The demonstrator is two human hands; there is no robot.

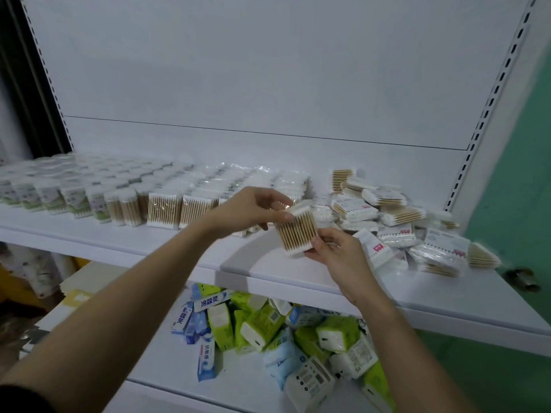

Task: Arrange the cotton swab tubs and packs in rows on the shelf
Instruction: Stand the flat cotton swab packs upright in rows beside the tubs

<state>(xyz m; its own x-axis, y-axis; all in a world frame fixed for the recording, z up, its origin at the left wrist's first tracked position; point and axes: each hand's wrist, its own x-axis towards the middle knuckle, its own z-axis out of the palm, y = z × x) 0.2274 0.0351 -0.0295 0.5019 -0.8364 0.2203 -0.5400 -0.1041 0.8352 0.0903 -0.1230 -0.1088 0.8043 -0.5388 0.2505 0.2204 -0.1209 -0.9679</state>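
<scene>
The white shelf (167,234) carries the whole job: along its left and middle stand the finished rows (125,189), round-topped tubs to the left and clear flat packs of wooden-stemmed swabs beside them, upright and touching side to side. To the right lies the loose pile (396,222) of packs, tumbled flat and tilted over one another, well apart from the rows' last column. Between the 2 groups, just above the shelf's front edge, both hands hold 1 pack (296,231) slightly tilted, cotton tips up and down. The left hand (253,208) pinches its upper end with curled fingers and thumb; the right hand (337,251) grips the lower end from beneath, fingers curled round the corner. Judging from the thin film and the small bundle inside, the pack is very light, and its stiffness comes only from the packed stems; the wrapper looks smooth and probably slippery, though the blur makes that hard to confirm. The soft cotton ends would dent under a hard squeeze, so the better hold is across the 2 broad faces at mid-stem, set down on its tips against the neighbouring pack so it does not topple. On the lower shelf (167,377) lie toothpaste boxes (205,302) and green tissue packs (262,323).
</scene>
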